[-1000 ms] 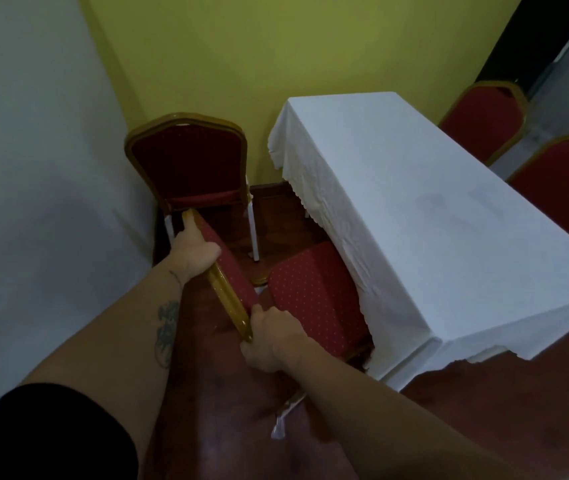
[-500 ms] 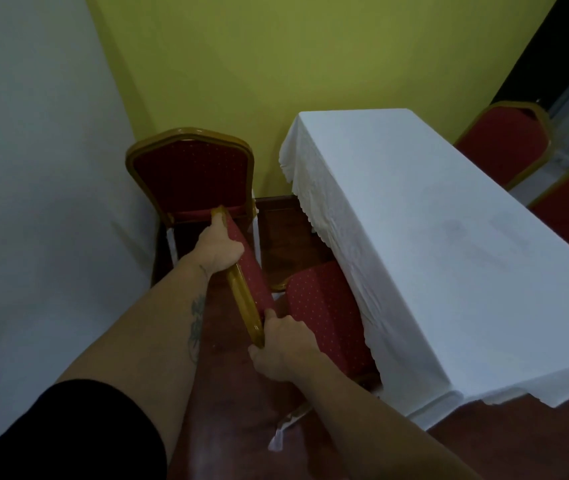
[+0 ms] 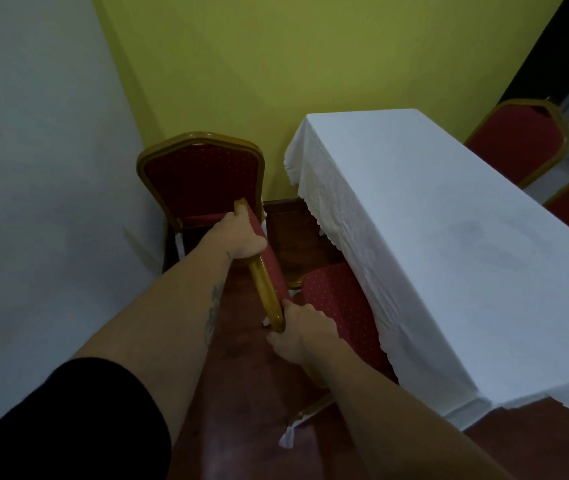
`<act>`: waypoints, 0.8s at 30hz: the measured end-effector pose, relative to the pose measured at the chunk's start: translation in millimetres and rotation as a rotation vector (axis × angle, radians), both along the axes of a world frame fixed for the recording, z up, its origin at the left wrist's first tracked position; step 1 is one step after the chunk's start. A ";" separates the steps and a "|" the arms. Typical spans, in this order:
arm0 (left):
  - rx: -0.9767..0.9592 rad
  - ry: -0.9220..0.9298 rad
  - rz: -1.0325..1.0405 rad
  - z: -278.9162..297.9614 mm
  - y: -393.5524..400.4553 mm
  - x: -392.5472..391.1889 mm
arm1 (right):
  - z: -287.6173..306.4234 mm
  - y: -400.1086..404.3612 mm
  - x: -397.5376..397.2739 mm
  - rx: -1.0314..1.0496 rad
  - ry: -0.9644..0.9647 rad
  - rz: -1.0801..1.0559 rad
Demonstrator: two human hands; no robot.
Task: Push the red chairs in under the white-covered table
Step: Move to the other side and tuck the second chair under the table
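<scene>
Beside the white-covered table's long edge, left hand and right hand clamp the rigid gold-framed backrest of the red upholstered chair, probably moderately heavy; push from the frame's ends.

Chair sits further under table than second ago; less red seat shows, cloth edge now covers more of it. Both hands ride forward with backrest: left hand now level with corner chair seat, right hand closer to cloth. View shifted; far chairs sit lower in frame.
</scene>
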State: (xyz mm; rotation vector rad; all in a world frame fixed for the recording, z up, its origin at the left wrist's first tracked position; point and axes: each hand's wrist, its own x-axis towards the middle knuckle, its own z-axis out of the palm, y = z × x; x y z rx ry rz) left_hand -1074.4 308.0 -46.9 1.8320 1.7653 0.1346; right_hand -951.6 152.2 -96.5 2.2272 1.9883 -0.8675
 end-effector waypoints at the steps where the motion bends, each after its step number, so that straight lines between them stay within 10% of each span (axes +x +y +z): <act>1: -0.055 0.046 -0.059 8.4 1.5 -6.6 | 1.2 -0.3 0.4 -0.014 0.000 0.001; 11: -0.062 0.122 -0.341 50.7 8.6 -53.4 | 17.9 47.3 51.0 -0.269 0.326 0.097; 24: 0.119 0.180 -0.187 106.2 134.4 -107.9 | 108.8 244.2 30.4 0.026 0.354 0.186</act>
